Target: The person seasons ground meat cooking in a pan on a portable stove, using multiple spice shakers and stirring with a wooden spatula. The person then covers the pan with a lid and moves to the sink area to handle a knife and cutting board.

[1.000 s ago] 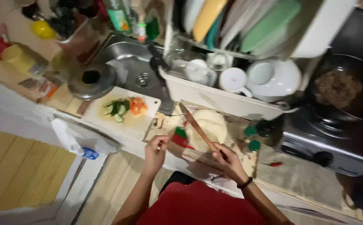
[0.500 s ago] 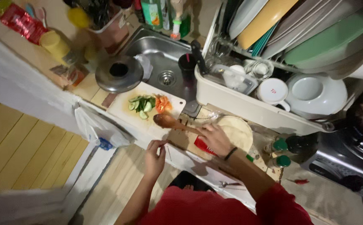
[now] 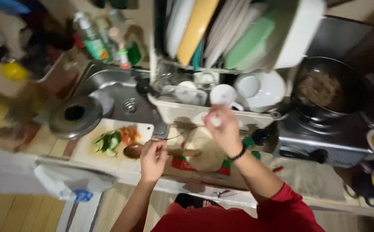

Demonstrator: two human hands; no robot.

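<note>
At frame centre the left hand grips a wooden spoon beside chopped vegetables already on the white cutting board, while the right hand pinches a small white item above the tabletop, its nature unclear.

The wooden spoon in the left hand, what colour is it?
Brown: the wooden spoon, in the head view, held by the left hand.

The counter strip is crowded: the white cutting board with chopped vegetables sits just left of the 2 hands, the dish rack walls off the back, and the portable stove with its dark pan blocks the right. The sink holds a round lid.
</note>
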